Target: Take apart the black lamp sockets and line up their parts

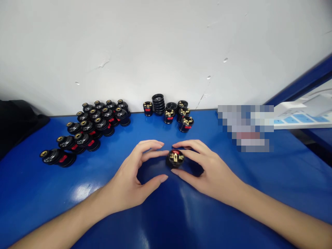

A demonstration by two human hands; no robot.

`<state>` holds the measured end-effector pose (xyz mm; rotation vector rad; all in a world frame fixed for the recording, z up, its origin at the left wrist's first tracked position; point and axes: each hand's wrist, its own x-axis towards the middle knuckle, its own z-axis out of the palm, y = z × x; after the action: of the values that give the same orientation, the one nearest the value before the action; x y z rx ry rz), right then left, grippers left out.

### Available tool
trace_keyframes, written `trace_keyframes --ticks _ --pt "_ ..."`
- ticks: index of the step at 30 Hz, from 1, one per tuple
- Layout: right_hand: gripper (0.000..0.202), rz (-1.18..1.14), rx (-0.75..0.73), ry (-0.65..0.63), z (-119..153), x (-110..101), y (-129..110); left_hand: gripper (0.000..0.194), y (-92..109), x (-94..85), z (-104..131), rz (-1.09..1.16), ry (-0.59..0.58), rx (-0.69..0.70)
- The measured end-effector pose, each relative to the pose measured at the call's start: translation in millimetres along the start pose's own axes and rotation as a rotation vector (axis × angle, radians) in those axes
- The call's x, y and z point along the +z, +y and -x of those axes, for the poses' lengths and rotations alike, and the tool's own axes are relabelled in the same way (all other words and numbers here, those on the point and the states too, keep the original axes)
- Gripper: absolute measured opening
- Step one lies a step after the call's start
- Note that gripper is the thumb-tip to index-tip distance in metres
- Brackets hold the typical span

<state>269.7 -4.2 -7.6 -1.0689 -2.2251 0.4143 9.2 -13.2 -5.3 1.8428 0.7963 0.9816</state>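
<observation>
A black lamp socket body [175, 160] with brass contacts on top and a red mark on its far side stands between my hands at the middle of the blue table. The thumb and fingers of my right hand [207, 166] close around it from the right. On the other side, my left hand [136, 173] is open, fingers and thumb apart. One of its fingertips reaches the socket body's far left edge; whether it touches, I cannot tell. Behind them stand several similar socket bodies [186, 124] with brass contacts, plus a black ribbed threaded shell [158, 104].
Several black capped lamp sockets [88, 141] with brass necks stand in rows at the left. A white wall [166, 52] borders the back of the blue table [124, 228]. Dark cloth [20, 124] lies far left. A pixelated patch covers something at the right.
</observation>
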Motion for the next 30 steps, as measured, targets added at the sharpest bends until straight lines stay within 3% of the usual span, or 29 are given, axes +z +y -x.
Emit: trace_keyframes --ticks 6,17,24,30 --pt "0.035 -0.029 0.022 -0.03 0.6 -3.3 0.9 0.062 -1.5 -7.7 0.4 -0.166 0.014 -0.069" --pt "0.029 -0.052 0.006 -0.029 -1.5 -5.1 -0.8 0.031 20.9 -40.4 -23.2 -0.782 0.066 0.061" --pt "0.029 -0.051 0.009 -0.049 -1.4 -4.4 -0.2 0.03 15.2 -61.8 -86.4 -0.999 0.159 0.301" --pt "0.026 -0.063 0.014 -0.054 -2.5 -5.4 -0.7 0.031 -1.8 -61.6 -143.3 -1.283 0.093 0.437"
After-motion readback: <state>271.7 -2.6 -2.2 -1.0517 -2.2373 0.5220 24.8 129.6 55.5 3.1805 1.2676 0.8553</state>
